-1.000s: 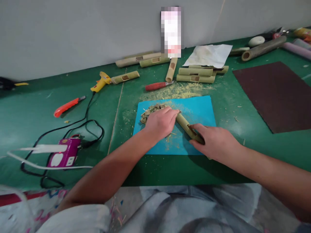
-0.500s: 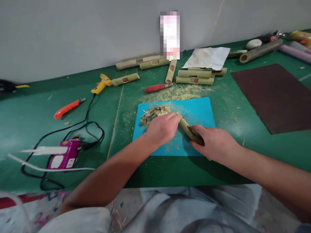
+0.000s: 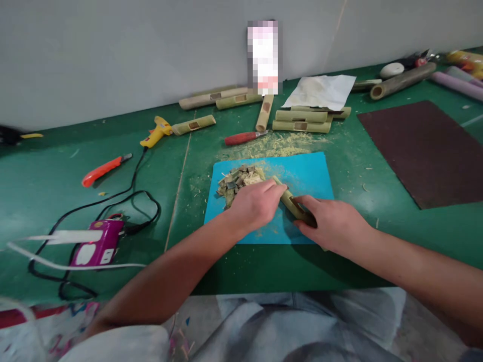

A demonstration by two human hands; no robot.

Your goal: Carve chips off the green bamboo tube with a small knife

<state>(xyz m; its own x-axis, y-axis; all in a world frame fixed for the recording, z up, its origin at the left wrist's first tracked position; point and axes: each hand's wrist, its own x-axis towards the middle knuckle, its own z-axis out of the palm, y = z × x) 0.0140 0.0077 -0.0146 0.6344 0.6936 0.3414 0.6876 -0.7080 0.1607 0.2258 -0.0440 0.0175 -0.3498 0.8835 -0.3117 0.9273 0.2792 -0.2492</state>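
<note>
Bamboo tube: short, olive-green, slot cut in side; diagonal over blue mat, ends gripped by left hand, right hand.

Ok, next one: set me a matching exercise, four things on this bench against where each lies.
Things:
1 bamboo tube
2 orange cutter
3 red-handled knife
4 purple power strip

Places:
A just behind the blue mat
B by the green table front edge, amid cables
C on the blue mat, left hand and right hand on it
D just left of the yellow glue gun

Pairs: 1-C; 2-D; 3-A; 4-B.
</note>
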